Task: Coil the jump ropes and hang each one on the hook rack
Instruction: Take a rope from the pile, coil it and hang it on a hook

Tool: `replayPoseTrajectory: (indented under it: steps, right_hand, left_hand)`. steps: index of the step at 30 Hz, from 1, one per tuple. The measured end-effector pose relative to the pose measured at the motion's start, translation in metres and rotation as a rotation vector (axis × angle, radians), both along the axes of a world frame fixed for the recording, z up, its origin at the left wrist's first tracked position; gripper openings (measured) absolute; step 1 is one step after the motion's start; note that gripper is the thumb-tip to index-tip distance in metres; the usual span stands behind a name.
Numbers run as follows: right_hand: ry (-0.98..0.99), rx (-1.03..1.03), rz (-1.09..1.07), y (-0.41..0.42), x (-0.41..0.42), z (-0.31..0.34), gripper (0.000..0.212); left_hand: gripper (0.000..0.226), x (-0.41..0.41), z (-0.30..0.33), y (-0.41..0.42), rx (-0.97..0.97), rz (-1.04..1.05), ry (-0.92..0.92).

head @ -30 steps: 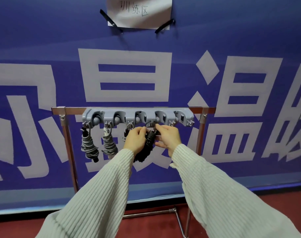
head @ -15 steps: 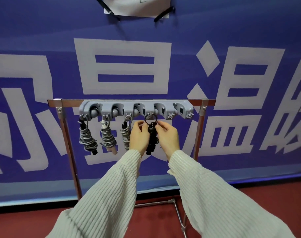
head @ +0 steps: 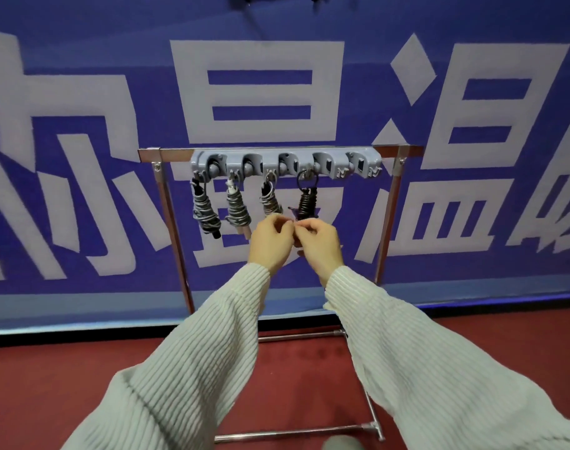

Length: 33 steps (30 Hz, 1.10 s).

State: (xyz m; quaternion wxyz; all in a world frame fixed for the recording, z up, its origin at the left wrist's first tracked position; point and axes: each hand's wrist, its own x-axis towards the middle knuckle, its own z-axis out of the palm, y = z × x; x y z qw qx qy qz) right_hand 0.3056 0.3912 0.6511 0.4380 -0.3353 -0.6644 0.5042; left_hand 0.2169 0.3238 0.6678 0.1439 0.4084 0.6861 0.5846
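A grey hook rack (head: 286,160) is fixed to the top bar of a metal stand. Three coiled grey jump ropes (head: 205,209) (head: 237,206) (head: 270,199) hang from its left hooks. A coiled black jump rope (head: 306,199) hangs by a loop from the fourth hook. My left hand (head: 270,241) and my right hand (head: 319,246) meet just below the coil, fingertips pinched at the rope's lower end, which they hide.
The rack's rightmost hooks (head: 374,172) carry nothing. The stand's chrome legs (head: 173,222) run down to base bars (head: 293,433) on the red floor (head: 49,384). A blue banner (head: 82,125) with large white characters hangs close behind the stand.
The black rope's loop went onto the fourth hook. Both hands have since slid down from the hook to the bottom of the coil, and the view has moved closer.
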Motion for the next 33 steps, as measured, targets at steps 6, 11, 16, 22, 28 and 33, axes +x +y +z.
replayPoseTrajectory:
  steps: [6, 11, 16, 22, 28, 33]
  right_hand:
    - [-0.085, -0.045, 0.123, -0.067, -0.004, -0.024, 0.012]
    - [-0.148, -0.055, 0.221, -0.109, -0.014, -0.041, 0.011]
    - [-0.237, -0.082, 0.328, -0.139, -0.045, -0.075, 0.009]
    - [-0.439, -0.101, 0.541, -0.168, -0.096, -0.16, 0.013]
    - [-0.662, -0.084, 0.78, -0.183, -0.153, -0.256, 0.011]
    - [-0.767, -0.124, 0.906, -0.186, -0.196, -0.327, 0.011]
  left_hand:
    - [0.013, -0.016, -0.036, -0.073, -0.055, -0.002, -0.043]
    - [0.009, -0.027, -0.06, -0.126, -0.055, 0.016, -0.091]
    - [0.014, -0.06, -0.105, -0.173, -0.061, 0.082, -0.233]
    - [0.023, -0.115, -0.196, -0.242, -0.119, 0.277, -0.413]
    - [0.023, -0.169, -0.287, -0.315, -0.228, 0.488, -0.492]
    - [0.018, -0.186, -0.358, -0.353, -0.292, 0.663, -0.61]
